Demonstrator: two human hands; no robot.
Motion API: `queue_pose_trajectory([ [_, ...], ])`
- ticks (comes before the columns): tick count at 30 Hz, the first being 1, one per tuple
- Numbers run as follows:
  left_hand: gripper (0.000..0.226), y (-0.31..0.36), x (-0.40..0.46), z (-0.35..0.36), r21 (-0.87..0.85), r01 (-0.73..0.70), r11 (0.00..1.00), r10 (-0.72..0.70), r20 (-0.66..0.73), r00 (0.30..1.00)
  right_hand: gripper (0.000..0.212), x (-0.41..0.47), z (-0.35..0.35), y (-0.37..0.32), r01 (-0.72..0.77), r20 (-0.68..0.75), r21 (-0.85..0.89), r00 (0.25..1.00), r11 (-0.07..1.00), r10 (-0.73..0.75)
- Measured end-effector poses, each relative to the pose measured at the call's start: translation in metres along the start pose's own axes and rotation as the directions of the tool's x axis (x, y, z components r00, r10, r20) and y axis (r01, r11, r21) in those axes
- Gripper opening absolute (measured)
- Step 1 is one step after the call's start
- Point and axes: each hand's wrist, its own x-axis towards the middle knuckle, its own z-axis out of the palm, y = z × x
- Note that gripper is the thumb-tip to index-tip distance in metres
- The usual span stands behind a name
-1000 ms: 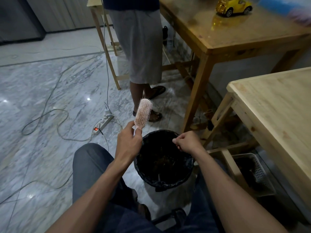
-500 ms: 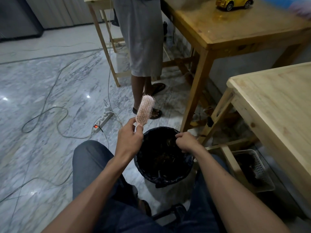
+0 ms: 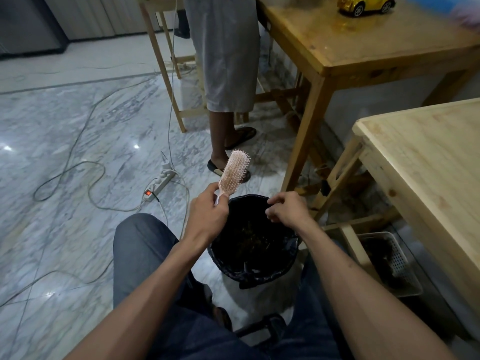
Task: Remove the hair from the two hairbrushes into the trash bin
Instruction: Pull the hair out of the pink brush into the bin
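Below me, between my knees, the trash bin [image 3: 253,268] with its black liner sits on the marble floor [image 3: 65,152], dark hair inside. My right hand [image 3: 285,210] hovers over its rim, fingers curled and pinched; what they hold, I cannot tell. My left hand [image 3: 207,213] grips the pink hairbrush [image 3: 233,170] by its handle, bristles up, beside the bin. No writing is readable.

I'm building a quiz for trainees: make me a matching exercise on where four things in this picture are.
Things:
1. hairbrush
2. trash bin
3. toy car
4. power strip

Places:
A. on the marble floor, among cables
B. on the far wooden table
C. in the left hand
D. on the floor between the knees, under the right hand

Pairs: 1-C, 2-D, 3-B, 4-A
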Motion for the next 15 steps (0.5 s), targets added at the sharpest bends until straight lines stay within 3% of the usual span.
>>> queue_pose_trajectory([
  [1,0.028,0.001,-0.001,0.0,0.003,0.001,1.0,-0.001,0.004,1.0,0.006,-0.002,-0.001,-0.002,0.032,-0.022,-0.038,0.999,0.999,-0.032],
  [3,0.029,0.003,-0.002,0.001,0.007,0.003,1.0,-0.003,0.008,1.0,0.032,-0.007,-0.004,-0.01,0.087,-0.048,-0.099,0.995,0.991,-0.092],
  [4,0.029,0.004,-0.003,0.001,0.007,0.001,1.0,-0.001,0.01,1.0,0.039,-0.008,-0.005,-0.015,0.115,-0.045,-0.043,0.992,0.992,-0.117],
  [7,0.027,0.007,-0.005,0.001,0.01,-0.014,1.0,0.014,0.041,0.999,0.053,-0.014,-0.011,-0.037,0.094,0.054,0.345,0.991,0.934,-0.12],
  [9,0.024,0.008,-0.007,0.001,0.033,-0.038,0.999,0.035,0.068,0.997,0.046,-0.016,-0.016,-0.05,0.073,0.125,0.489,0.98,0.869,-0.153],
  [15,0.018,0.012,-0.011,0.002,0.077,-0.08,0.994,0.076,0.061,0.995,0.035,-0.019,-0.022,-0.052,0.096,0.19,0.537,0.954,0.838,-0.231],
])
